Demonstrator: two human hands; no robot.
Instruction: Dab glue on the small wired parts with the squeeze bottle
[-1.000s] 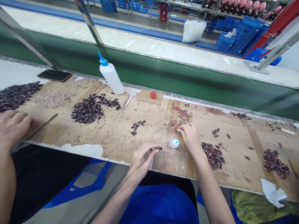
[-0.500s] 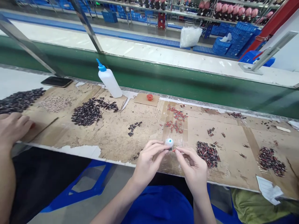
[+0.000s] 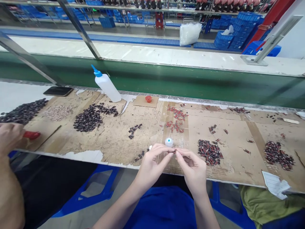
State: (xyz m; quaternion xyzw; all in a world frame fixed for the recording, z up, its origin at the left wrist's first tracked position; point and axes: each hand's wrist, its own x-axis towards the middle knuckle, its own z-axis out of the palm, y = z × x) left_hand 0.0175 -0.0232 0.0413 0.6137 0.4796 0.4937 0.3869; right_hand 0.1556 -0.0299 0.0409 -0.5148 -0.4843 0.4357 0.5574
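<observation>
My left hand [image 3: 152, 163] and my right hand [image 3: 194, 167] meet at the fingertips over the cardboard. Between thumb and forefinger the left pinches a small dark part [image 3: 172, 152], largely covered by the fingers. The right pinches a tiny red piece that showed half a second ago and is now mostly hidden against that part. Just beyond the fingertips stands a small clear bottle with a blue tip [image 3: 169, 142]. Small red pieces [image 3: 175, 126] are scattered farther back. To the right lies a heap of black-and-red parts [image 3: 210, 152], and a few black parts [image 3: 140, 155] lie left of my left hand.
A white squeeze bottle [image 3: 108, 86] with blue nozzle, a red cup [image 3: 148, 99] and a phone [image 3: 58, 91] are along the back. Black parts [image 3: 88, 117] are heaped left. At far left, a co-worker's hand [image 3: 9, 136] is beside a red object [image 3: 31, 135].
My hands have come closer, bringing the red piece against the dark part. The co-worker's hand has shifted left, showing more of the red object. The camera view has tilted slightly.
</observation>
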